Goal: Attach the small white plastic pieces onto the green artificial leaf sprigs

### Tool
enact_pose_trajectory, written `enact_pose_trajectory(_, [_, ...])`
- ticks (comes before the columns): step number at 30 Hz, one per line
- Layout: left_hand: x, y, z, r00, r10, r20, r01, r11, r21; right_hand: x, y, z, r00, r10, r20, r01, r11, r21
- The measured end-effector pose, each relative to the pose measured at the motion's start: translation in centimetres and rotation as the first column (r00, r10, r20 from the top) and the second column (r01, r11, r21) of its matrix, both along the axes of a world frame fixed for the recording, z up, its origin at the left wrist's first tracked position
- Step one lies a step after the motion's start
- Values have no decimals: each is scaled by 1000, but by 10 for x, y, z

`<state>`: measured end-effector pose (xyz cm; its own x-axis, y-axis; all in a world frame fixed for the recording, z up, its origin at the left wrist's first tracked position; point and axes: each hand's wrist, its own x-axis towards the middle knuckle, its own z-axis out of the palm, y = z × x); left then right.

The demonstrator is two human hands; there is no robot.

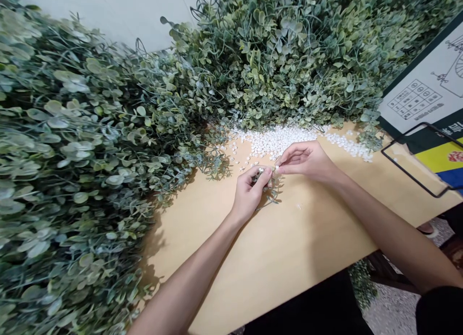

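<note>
My left hand is closed around a thin artificial leaf sprig, whose green leaves hang out below the fingers. A small white piece shows at the left fingertips. Just to the right, my right hand pinches a small white bead between thumb and fingers, right beside the tip of the sprig. Whether the bead touches the stem I cannot tell. Behind both hands lies a spread of small white beads on the wooden table.
Artificial greenery is heaped along the left and back of the table. At the right stands a printed board with a black wire frame near it. The table's front edge runs close to my body.
</note>
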<state>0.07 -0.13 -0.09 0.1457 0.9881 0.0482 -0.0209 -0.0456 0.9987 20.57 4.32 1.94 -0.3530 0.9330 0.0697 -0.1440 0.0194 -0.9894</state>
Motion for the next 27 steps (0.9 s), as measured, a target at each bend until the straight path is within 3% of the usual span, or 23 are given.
enact_pose_trajectory(27, [-2,2,-2,1000,-18,-6,18,1000,21,-1,0,0,999,5,-42,-5,1000,-5])
